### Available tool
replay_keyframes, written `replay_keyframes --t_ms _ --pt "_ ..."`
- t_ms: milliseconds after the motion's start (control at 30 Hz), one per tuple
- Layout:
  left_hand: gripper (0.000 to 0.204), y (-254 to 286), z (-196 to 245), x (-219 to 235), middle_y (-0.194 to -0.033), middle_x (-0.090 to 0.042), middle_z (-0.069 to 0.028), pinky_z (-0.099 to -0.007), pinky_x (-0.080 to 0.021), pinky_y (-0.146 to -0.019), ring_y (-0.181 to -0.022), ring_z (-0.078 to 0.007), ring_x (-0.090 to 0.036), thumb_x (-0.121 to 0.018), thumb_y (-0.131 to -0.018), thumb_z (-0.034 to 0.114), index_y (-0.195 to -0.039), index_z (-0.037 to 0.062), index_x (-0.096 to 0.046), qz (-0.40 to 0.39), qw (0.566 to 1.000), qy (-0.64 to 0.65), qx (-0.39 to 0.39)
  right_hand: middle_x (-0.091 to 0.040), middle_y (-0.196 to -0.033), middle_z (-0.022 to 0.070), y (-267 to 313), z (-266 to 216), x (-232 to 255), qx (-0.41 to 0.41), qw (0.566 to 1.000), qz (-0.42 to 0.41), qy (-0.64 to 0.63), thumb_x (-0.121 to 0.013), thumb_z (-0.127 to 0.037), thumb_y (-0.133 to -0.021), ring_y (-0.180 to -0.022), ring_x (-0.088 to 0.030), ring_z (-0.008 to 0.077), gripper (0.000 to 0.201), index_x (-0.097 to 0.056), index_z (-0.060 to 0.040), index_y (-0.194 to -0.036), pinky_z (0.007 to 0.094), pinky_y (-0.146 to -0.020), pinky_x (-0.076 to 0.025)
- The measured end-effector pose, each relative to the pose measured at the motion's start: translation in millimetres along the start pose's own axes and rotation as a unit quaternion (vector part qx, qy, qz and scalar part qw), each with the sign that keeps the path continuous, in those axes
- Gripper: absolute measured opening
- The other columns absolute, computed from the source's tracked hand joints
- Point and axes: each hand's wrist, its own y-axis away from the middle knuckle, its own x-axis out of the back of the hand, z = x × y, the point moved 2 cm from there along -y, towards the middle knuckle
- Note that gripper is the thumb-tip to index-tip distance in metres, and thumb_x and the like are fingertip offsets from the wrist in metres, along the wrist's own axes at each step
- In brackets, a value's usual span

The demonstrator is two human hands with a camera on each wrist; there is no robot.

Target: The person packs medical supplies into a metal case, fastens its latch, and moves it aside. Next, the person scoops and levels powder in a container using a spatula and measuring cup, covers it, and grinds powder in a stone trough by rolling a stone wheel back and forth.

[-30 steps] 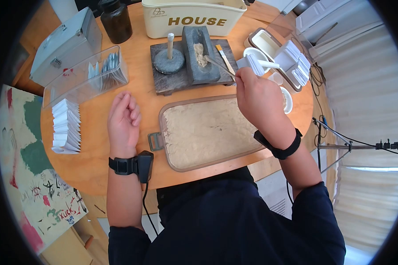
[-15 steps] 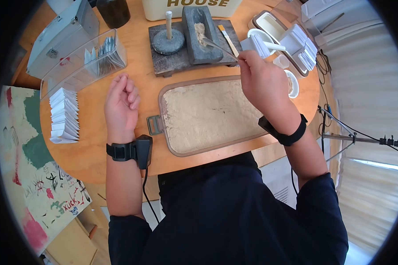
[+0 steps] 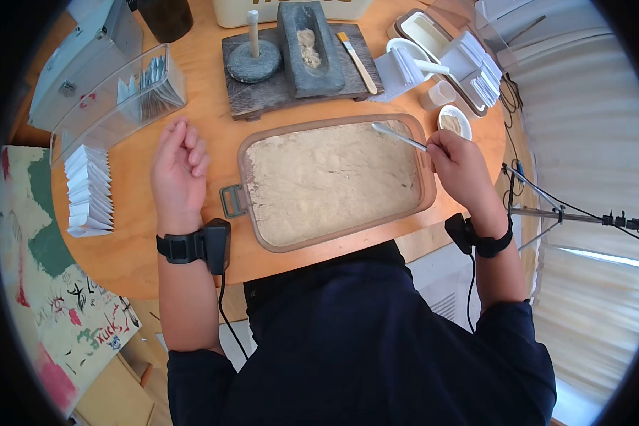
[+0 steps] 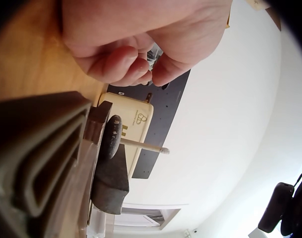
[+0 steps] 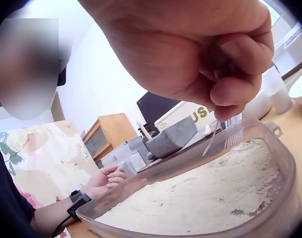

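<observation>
In the head view my right hand grips the handle of a slim metal spatula. Its blade points left, over the far right part of a clear plastic box filled with pale, levelled powder. The right wrist view shows the fingers curled round the handle, the blade hanging down near the box's far wall. My left hand rests left of the box with loosely curled fingers, holding nothing. Behind the box, a grey stone trough contains a clump of powder.
Beside the trough are a stone wheel with a rod and a brush, all on a dark wooden stand. Folded papers and a clear bin stand left. A small white bowl and a clear cup stand right.
My right hand has drawn the spatula out of the stone trough and moved it right and toward me, over the powder box. The left hand stays beside the box.
</observation>
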Motion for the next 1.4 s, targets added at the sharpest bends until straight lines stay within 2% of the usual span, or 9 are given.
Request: replay_keyframes --t_ms 100,267,700,1067,1200,1300,1367,1400 --pt "0.013 -0.7 0.8 1.5 -0.08 -0.047 -0.0002 -0.02 -0.032 -0.048 -0.062 -0.0074 -0.041 -0.052 -0.101 0.014 -0.111 0.0056 -0.054 -0.001 1.0 0.001 0.0 -0.067 -0.079 0.0205 -2.4 -0.3 1.7 0.008 0.999 -0.009 0.029 -0.058 -0.014 -0.089 -0.076 -0.065 0.0389 0.016 -0.066 0.0001 -0.09 0.0434 -0.069 -0.052" --pt "0.013 -1.5 0.4 3.9 -0.08 -0.047 0.0 -0.0202 -0.032 -0.048 -0.062 -0.0076 -0.042 -0.052 -0.101 0.014 -0.111 0.0056 -0.054 -0.001 1.0 0.004 0.002 -0.068 -0.079 0.0205 4.2 3.0 3.6 -0.022 0.988 -0.004 0.152 -0.055 -0.016 -0.091 -0.077 -0.065 0.0395 0.019 -0.067 -0.0023 -0.09 0.0466 -0.07 -0.052" --pt "0.015 -1.8 1.4 4.5 -0.08 -0.046 -0.0002 -0.0215 -0.033 -0.048 -0.062 -0.0085 -0.041 -0.05 -0.103 0.015 -0.111 0.0036 -0.055 -0.019 1.0 0.0 0.0 -0.068 -0.081 0.0199 5.0 3.7 -8.4 -0.036 0.994 -0.002 0.1 -0.055 -0.017 -0.091 -0.079 -0.066 0.0388 0.019 -0.067 -0.0028 -0.091 0.0457 -0.071 -0.052" --pt "0.013 -0.6 1.6 3.0 -0.08 -0.049 -0.0006 -0.0204 -0.033 -0.048 -0.062 -0.0081 -0.043 -0.053 -0.101 0.013 -0.11 0.0048 -0.055 0.002 1.0 -0.011 -0.007 -0.069 -0.086 0.0208 -11.6 -15.9 -33.4 0.031 0.996 -0.038 0.079 -0.055 -0.014 -0.091 -0.082 -0.066 0.0393 0.018 -0.067 -0.0027 -0.094 0.0472 -0.073 -0.052" --pt "0.013 -0.5 1.7 2.7 -0.081 -0.048 -0.0001 -0.0204 -0.034 -0.049 -0.063 -0.0081 -0.043 -0.052 -0.101 0.014 -0.11 0.0046 -0.056 -0.014 1.0 -0.009 -0.001 -0.068 -0.086 0.0203 -15.1 -32.2 -38.9 0.048 0.996 -0.044 0.055 -0.055 -0.012 -0.09 -0.082 -0.066 0.0397 0.016 -0.067 -0.002 -0.093 0.047 -0.074 -0.052" --pt "0.013 -1.6 0.2 4.4 -0.081 -0.048 0.0004 -0.0205 -0.034 -0.05 -0.063 -0.0079 -0.042 -0.052 -0.102 0.015 -0.11 0.0049 -0.056 -0.018 1.0 -0.011 0.002 -0.068 -0.084 0.0193 -19.6 -41.5 -44.7 0.08 0.995 -0.036 0.047 -0.055 -0.011 -0.089 -0.081 -0.065 0.039 0.015 -0.066 -0.0019 -0.092 0.0467 -0.074 -0.051" --pt "0.013 -1.5 1.5 4.0 -0.081 -0.048 0.0003 -0.0204 -0.034 -0.05 -0.063 -0.0078 -0.042 -0.052 -0.102 0.015 -0.109 0.0052 -0.055 -0.016 1.0 -0.012 0.0 -0.067 -0.082 0.019 -24.7 -47.9 -48.9 0.15 0.987 -0.03 0.054 -0.055 -0.01 -0.089 -0.081 -0.065 0.0381 0.014 -0.066 -0.0018 -0.091 0.0466 -0.073 -0.051" --pt "0.013 -1.4 1.2 2.8 -0.081 -0.048 0.0001 -0.0204 -0.033 -0.049 -0.063 -0.0078 -0.042 -0.052 -0.102 0.015 -0.11 0.0054 -0.055 -0.014 1.0 -0.011 0.001 -0.067 -0.082 0.019 -27.9 -50.7 -51.3 0.152 0.986 -0.032 0.052 -0.055 -0.01 -0.089 -0.081 -0.065 0.0381 0.014 -0.066 -0.0018 -0.091 0.0466 -0.073 -0.051"
